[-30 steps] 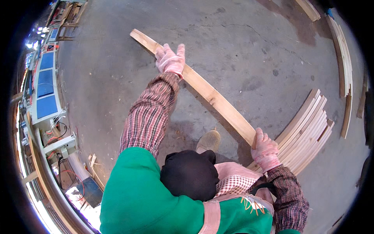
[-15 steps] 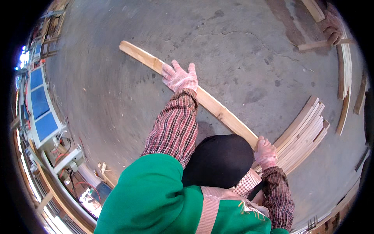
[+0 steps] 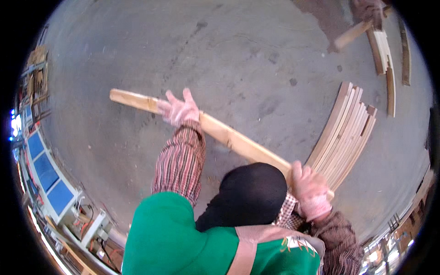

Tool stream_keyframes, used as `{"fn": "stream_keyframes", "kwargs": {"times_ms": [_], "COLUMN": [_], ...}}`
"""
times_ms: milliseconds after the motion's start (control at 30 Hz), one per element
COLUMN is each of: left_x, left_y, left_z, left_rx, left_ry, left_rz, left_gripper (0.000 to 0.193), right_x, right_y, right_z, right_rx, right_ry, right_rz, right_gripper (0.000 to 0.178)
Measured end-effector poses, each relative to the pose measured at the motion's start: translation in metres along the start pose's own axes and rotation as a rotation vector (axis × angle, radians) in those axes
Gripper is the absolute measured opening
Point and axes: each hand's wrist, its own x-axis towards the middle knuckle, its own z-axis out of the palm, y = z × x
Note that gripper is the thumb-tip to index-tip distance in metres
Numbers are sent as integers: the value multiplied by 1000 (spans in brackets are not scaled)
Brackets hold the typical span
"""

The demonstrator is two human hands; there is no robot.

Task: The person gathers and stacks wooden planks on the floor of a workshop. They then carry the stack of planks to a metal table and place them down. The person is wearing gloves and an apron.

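A long, pale wooden board [image 3: 238, 143] slants from the far left toward the near right, its far end slightly rounded. Over its far half lies my gloved left hand [image 3: 179, 110], fingers stretched and spread, touching the wood. My gloved right hand [image 3: 310, 183] is closed around the near end, fingers curled over it. Right beside that hand, several wooden strips [image 3: 343, 133] lie side by side on the floor in a bundle, with uneven far ends. The near ends of the strips are partly hidden behind my right hand.
At the upper right another person's gloved hand [image 3: 370, 11], blurred, holds a short wooden piece [image 3: 352, 36] above more strips [image 3: 381, 57]. A dark strip [image 3: 405, 55] lies beyond them. Along the left stands a machine with blue panels [image 3: 46, 169]. Grey concrete floor [image 3: 247, 50] stretches ahead.
The board has swung to a flatter slant, its far end moving left and nearer. Both my hands have shifted left with it. The view has also turned; the other person's wood piece has tilted.
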Motion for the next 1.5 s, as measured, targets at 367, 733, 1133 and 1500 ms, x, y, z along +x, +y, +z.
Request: {"fn": "stream_keyframes", "kwargs": {"times_ms": [367, 733, 1133, 1500], "left_x": [-18, -51, -70, -151], "left_y": [-33, 10, 45, -3], "left_z": [0, -81, -110, -178], "left_rx": [-473, -1179, -1665, -1521], "left_ry": [85, -16, -404, 207], "left_rz": [-305, -286, 28, 555], "left_gripper": [117, 109, 88, 100], "right_x": [10, -45, -82, -47], "right_y": [48, 151, 209, 173], "right_z": [57, 69, 68, 72], "right_rx": [-56, -159, -113, 1562], "right_ry": [134, 729, 764, -551], "right_rz": [-83, -217, -112, -624], "right_gripper": [68, 71, 64, 78]}}
